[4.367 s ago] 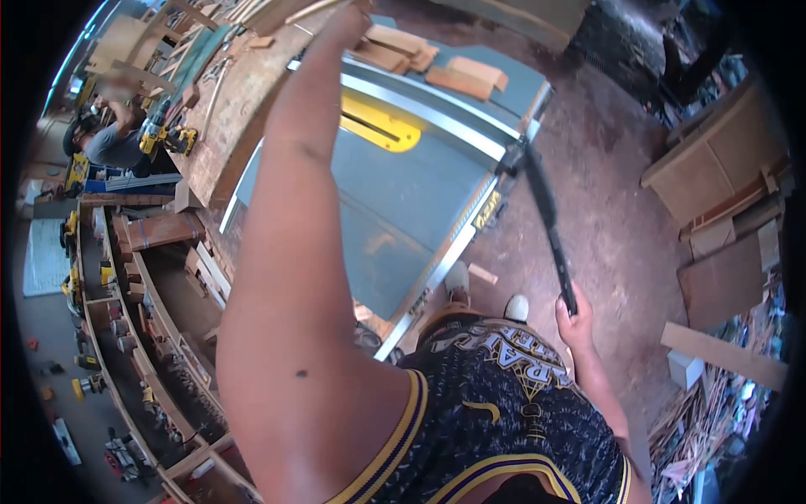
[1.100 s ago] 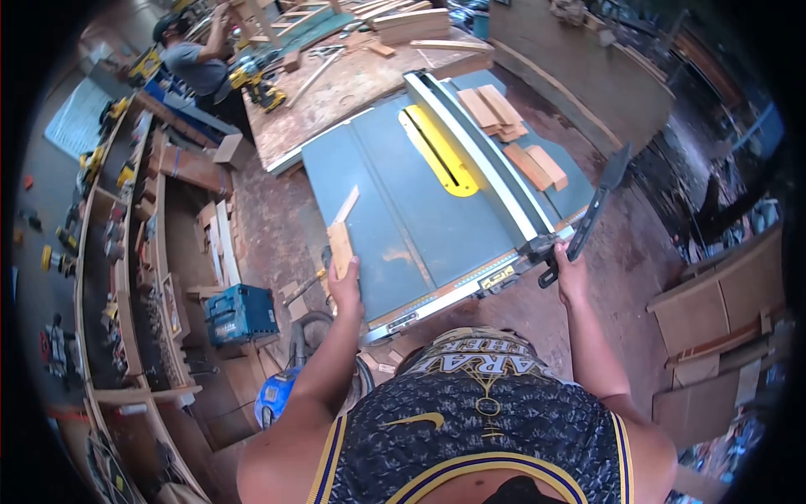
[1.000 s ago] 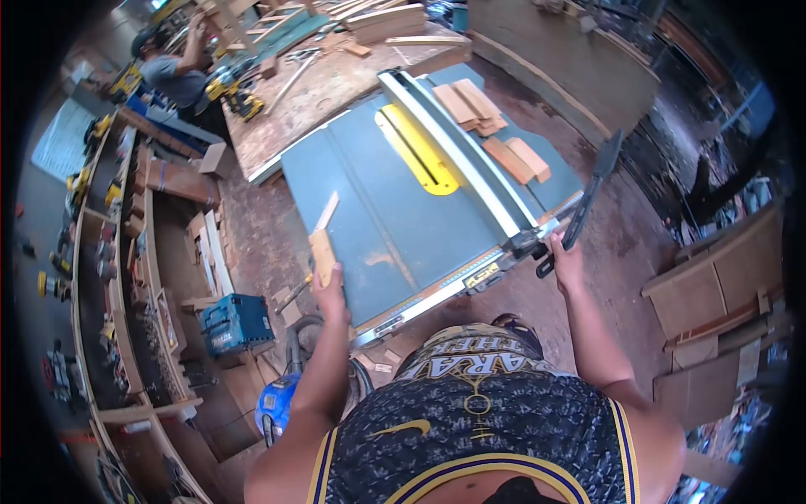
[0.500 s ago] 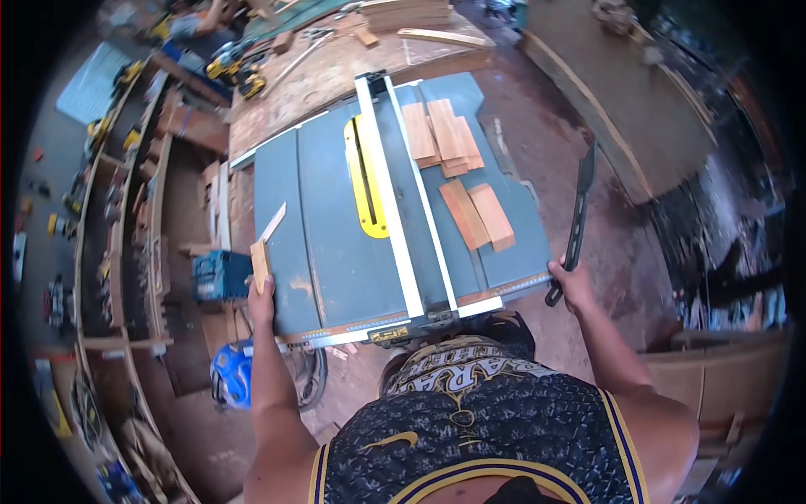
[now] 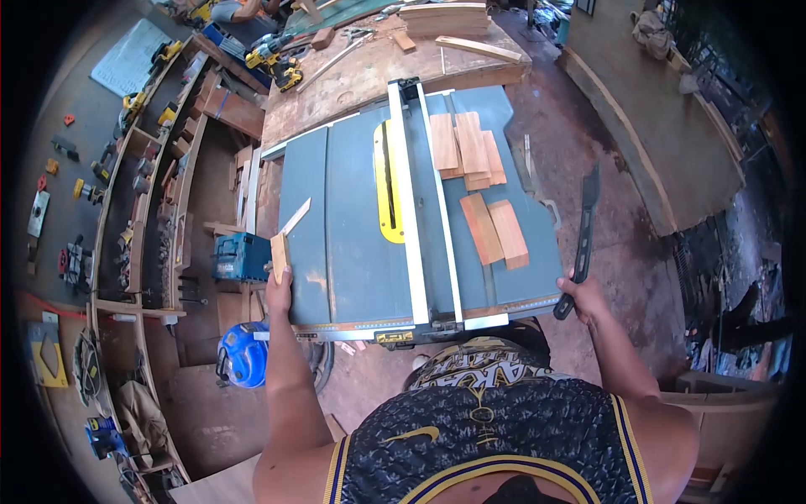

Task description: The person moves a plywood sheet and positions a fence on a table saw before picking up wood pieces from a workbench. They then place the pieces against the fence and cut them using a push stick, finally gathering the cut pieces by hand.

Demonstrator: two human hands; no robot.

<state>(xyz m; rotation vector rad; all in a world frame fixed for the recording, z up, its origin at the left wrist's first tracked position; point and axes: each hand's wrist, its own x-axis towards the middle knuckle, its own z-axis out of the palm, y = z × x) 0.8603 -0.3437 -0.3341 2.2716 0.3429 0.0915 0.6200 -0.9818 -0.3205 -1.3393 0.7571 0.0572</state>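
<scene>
My left hand [image 5: 279, 290] grips a small wooden block [image 5: 280, 250] at the left edge of the table saw [image 5: 357, 281]. A thin pale wood strip [image 5: 296, 216] slants out from the block's upper end over the saw top. Beyond the saw's right front corner, my right hand [image 5: 586, 300] is closed around the lower part of a black push stick [image 5: 585, 225], which points away from me. Between the hands are the yellow throat plate [image 5: 387, 227] and the long rip fence [image 5: 406, 193]. Right of the fence lie two loose wood pieces [image 5: 506, 235] and a small pile of boards [image 5: 470, 143].
A workbench [image 5: 353, 80] behind the saw carries a yellow cordless drill [image 5: 273, 59] and stacked boards [image 5: 445, 21]. Tool shelves [image 5: 138, 189] line the left. A teal box [image 5: 241, 256] and a blue vacuum [image 5: 244, 355] stand low there. A large slab [image 5: 655, 118] is at right.
The whole view has shifted, so the saw and both hands appear further right and slightly lower. Both hands keep hold of the block and the push stick.
</scene>
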